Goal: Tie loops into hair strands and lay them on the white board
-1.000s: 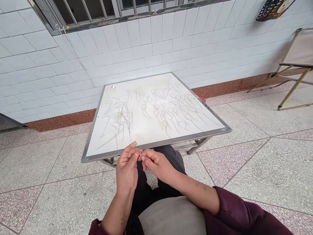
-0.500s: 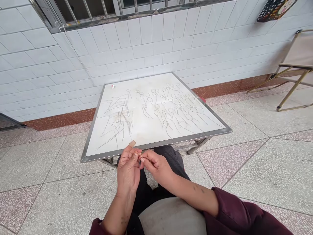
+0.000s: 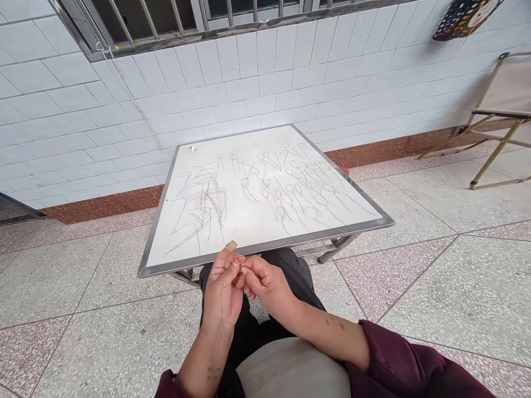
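Observation:
My left hand (image 3: 227, 290) and my right hand (image 3: 274, 290) meet just past the table's near edge, above my lap. Each is closed in a pinch, fingertip to fingertip, on a thin dark wire (image 3: 221, 298) whose strand runs down across the left palm. What lies right between the fingertips is too small to make out. One left finger wears a tan wrap (image 3: 231, 245) at its tip. On the white table (image 3: 238, 221), bent, unlooped wires (image 3: 203, 202) lie in a loose pile at left. Several wires with a round loop at one end (image 3: 281, 211) are spread over the right side.
A metal rim (image 3: 265, 245) edges the table. A small white and red object (image 3: 192, 149) sits at its far left corner. Behind stands a white tiled wall (image 3: 232, 91) with a barred window. A folding chair (image 3: 504, 94) stands at right on the speckled floor.
Both hands have shifted slightly right and down, still pinched together. A dark strand now shows across my left palm. The wires on the table lie as before.

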`<state>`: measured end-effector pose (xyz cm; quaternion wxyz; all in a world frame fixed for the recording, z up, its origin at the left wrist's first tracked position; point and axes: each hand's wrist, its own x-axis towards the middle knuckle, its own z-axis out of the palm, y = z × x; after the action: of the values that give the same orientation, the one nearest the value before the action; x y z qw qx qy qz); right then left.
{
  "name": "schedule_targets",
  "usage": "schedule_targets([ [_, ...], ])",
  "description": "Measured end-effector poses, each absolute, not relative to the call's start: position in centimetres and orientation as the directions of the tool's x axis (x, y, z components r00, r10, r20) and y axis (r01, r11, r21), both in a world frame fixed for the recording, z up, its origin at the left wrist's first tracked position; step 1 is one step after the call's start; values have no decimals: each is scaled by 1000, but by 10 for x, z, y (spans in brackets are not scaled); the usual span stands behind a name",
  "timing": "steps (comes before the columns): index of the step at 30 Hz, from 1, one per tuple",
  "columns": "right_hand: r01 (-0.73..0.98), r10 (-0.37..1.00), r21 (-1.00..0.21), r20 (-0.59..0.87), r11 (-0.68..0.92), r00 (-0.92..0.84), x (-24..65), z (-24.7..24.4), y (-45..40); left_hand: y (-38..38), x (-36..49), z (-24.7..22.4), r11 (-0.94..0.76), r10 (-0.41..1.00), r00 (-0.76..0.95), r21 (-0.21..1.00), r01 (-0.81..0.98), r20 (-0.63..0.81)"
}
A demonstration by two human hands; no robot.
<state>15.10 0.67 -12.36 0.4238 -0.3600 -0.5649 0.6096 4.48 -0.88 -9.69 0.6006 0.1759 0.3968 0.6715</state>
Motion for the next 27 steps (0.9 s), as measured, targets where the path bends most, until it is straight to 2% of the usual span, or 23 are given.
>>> schedule_targets([
  [10,-229,918,-973,114,26,-379,151,-122,0,-12,42,-102,91,954,-128,671,-736,-270],
  [16,-148,931,-987,104,56,-348,153,-123,-1,-14,45,-101,27,948,-218,741,-670,-232],
  [20,-95,911,-991,128,98,-393,155,-128,-8,-15,45,-98,44,948,-205,737,-674,-244],
  [24,21,876,-971,205,238,-436,164,-129,-12,-13,40,-100,20,954,-179,649,-760,-240],
  [27,93,870,-918,329,386,-367,172,-120,-6,-11,39,-103,25,970,-121,584,-812,-209],
])
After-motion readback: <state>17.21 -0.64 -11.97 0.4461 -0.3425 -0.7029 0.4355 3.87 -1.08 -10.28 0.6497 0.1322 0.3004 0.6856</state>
